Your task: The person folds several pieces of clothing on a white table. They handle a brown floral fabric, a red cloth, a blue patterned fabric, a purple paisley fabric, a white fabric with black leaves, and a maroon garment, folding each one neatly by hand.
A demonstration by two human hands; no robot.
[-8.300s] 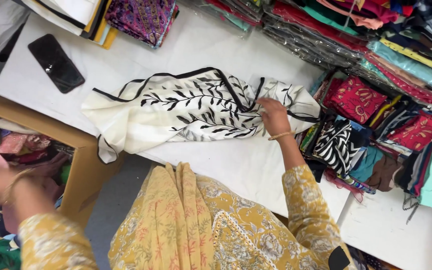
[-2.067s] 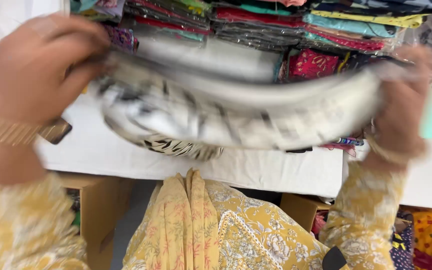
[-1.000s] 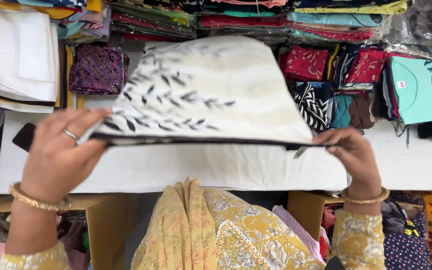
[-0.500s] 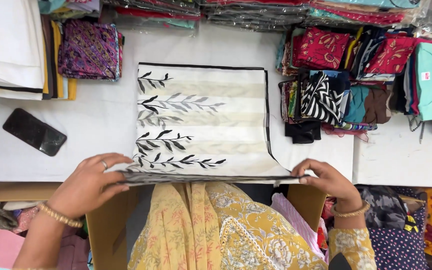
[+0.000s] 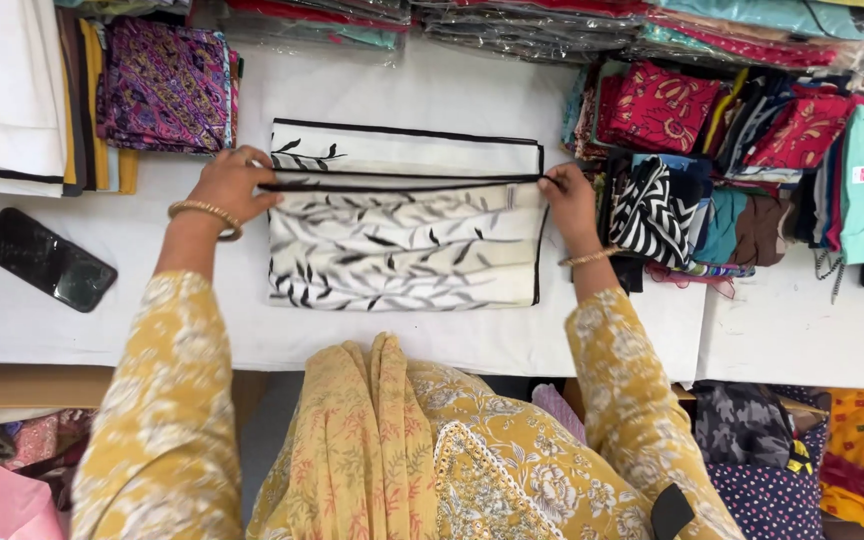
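1. A person in a yellow floral sleeve stood at a white worktop [image 5: 402,90], both hands on a cream cloth [image 5: 402,245] printed with black leaves.
2. The left hand [image 5: 230,185] pinched the cloth's black-edged fold at its left end; the right hand [image 5: 569,200] pinched the same fold at its right end.
3. The cloth lay flat at the middle of the worktop, folded into a rectangle, its near half doubled over the far half.
4. A black phone [image 5: 45,259] lay well to the left; a purple patterned stack [image 5: 164,85] sat beyond it, and mixed folded fabrics [image 5: 712,150] crowded the right.
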